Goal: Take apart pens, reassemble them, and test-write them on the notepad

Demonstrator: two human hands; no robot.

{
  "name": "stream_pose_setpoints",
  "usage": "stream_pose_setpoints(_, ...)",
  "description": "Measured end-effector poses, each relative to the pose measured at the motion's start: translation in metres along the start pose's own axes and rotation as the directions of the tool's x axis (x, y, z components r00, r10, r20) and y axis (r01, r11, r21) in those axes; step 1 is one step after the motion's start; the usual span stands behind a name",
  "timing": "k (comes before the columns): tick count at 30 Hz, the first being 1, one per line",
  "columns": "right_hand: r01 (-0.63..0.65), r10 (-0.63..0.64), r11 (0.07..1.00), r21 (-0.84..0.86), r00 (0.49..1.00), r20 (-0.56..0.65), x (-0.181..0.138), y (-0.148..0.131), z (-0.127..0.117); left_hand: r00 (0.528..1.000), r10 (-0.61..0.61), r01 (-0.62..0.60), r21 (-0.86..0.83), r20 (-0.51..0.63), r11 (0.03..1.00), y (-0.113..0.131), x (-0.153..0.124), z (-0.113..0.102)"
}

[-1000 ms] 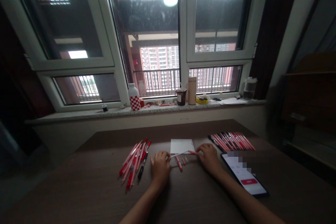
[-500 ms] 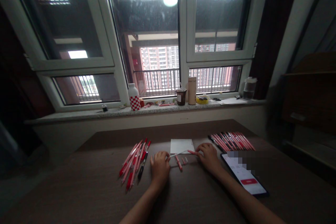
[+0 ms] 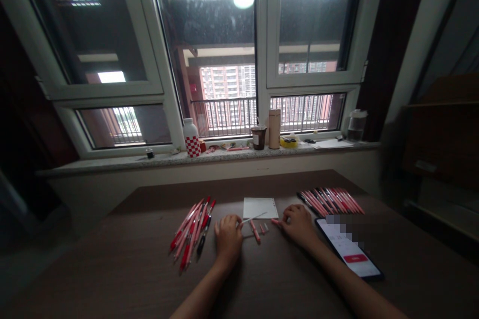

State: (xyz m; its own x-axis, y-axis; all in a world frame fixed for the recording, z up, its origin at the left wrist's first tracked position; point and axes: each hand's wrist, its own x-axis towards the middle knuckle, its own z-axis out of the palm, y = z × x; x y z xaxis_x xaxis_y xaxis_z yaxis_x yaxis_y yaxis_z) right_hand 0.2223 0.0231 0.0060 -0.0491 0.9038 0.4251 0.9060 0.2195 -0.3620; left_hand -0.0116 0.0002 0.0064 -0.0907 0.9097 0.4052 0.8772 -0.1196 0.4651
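My left hand (image 3: 229, 237) is closed, pinching a thin whitish pen refill (image 3: 256, 218) that points right over the lower edge of a white paper sheet (image 3: 260, 207). Opposite it, my right hand (image 3: 297, 222) has its fingers closed on a short pink pen part (image 3: 276, 222), mostly hidden by the fingers. A gap separates the refill tip from this pink part. Between the hands, a pink pen barrel (image 3: 255, 233) lies on the table beside a small pink piece (image 3: 262, 230) and a small clear piece (image 3: 266, 228).
Left of my hands lies a loose pile of red, pink and black pens (image 3: 192, 232). A neat row of pens (image 3: 331, 201) is at the back right, with a phone (image 3: 350, 249) in front of it. Bottles and a cup (image 3: 258, 138) stand on the windowsill (image 3: 224, 154).
The refill and the pink pen part, which met end to end between my hands, are now apart. The pink part has shifted slightly right with my right hand; my left hand hardly moved.
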Motion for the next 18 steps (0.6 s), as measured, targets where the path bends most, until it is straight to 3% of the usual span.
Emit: stream_pose_setpoints(18, 0.039, -0.038, 0.999, -0.022, 0.998, 0.041, -0.0056, -0.0096, -0.0066, 1.0, 0.023, -0.023, -0.004, 0.007, 1.0, 0.0003, -0.0013, 0.0005)
